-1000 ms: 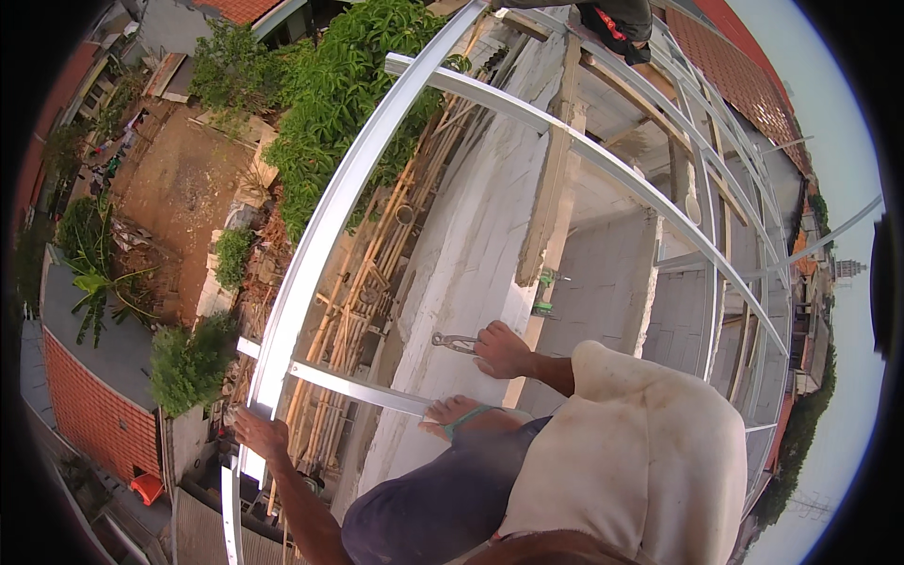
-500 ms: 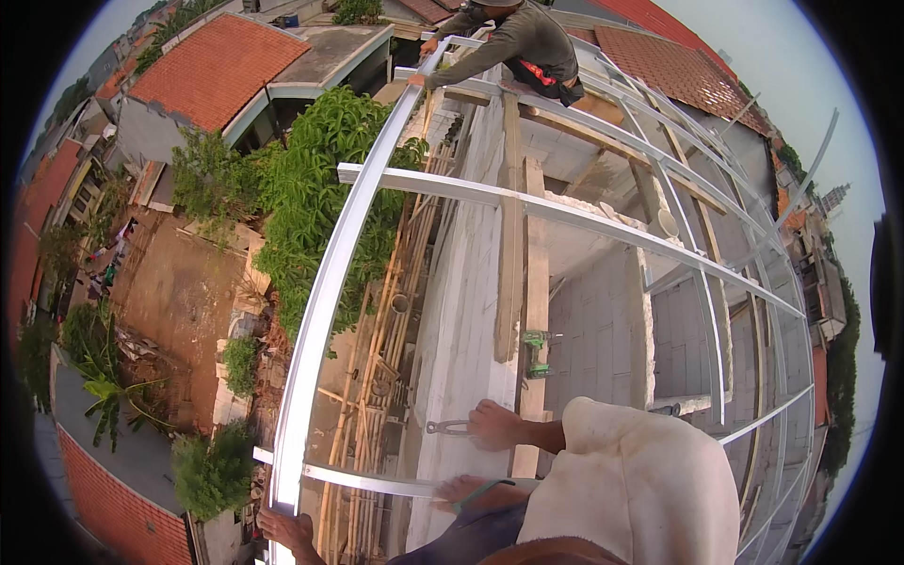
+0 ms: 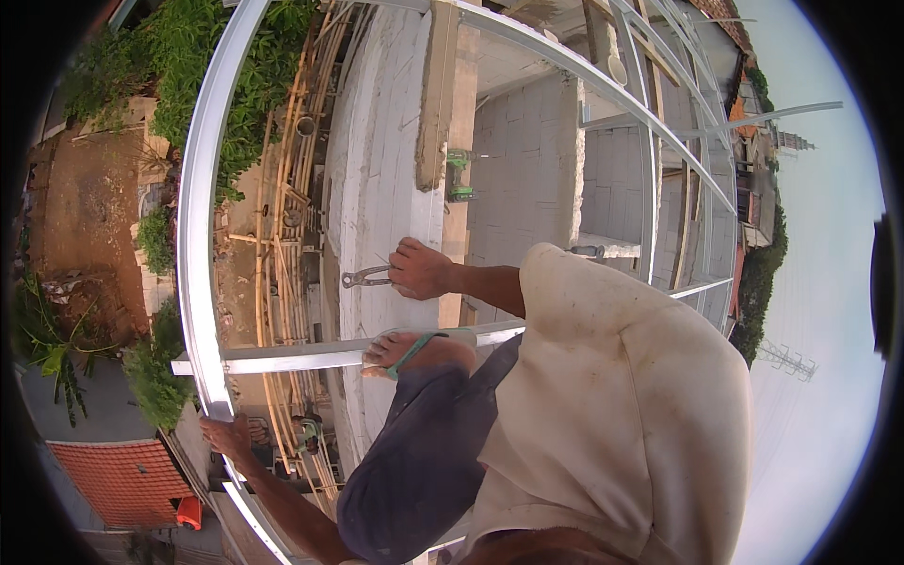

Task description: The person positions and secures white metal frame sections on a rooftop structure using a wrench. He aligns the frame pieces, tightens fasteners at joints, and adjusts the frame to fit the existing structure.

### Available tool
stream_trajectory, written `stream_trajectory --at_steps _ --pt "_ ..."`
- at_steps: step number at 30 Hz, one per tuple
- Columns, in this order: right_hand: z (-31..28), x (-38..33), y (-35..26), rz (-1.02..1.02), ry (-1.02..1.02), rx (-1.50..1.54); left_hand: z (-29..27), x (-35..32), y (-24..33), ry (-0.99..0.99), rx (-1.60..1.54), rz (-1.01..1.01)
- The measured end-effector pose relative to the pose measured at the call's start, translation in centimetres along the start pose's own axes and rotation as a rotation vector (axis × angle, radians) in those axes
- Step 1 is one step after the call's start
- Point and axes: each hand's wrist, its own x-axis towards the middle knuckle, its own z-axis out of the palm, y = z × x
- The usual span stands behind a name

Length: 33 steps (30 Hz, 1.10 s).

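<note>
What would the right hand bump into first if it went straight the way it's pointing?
Probably the long silver metal beam: the bamboo poles come sooner in the picture but look lower down, so the right hand, pincers leading, might pass over them. Depth is hard to judge.

A gap lies open between the pliers (image 3: 367,278) and long beam (image 3: 199,273). A crossbar (image 3: 292,358) — foot (image 3: 428,356) across it — separates right hand (image 3: 421,269) from left hand (image 3: 227,435).

From my remote seat, I see an open-air building site at roof height: long, shiny silver metal beams (image 3: 197,188), bare pale-grey block walls (image 3: 518,127), yellowish bamboo poles (image 3: 281,202), a green power drill (image 3: 459,161), and an orange-red tiled roof (image 3: 118,480) below.
</note>
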Motion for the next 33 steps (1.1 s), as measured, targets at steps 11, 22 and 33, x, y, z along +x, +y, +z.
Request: stream_trajectory --at_steps 11,22,33 --pt "1.7 1.6 -2.2 0.021 -0.120 -0.027 3.2 0.2 -3.7 0.190 -0.095 0.160" --pt "4.6 1.3 -9.4 0.009 -0.162 -0.086 3.8 -1.3 -8.8 0.140 -0.019 0.003" --pt "2.9 -1.5 -8.1 -0.007 -0.111 -0.057 2.7 -3.3 -5.4 0.150 0.038 0.020"
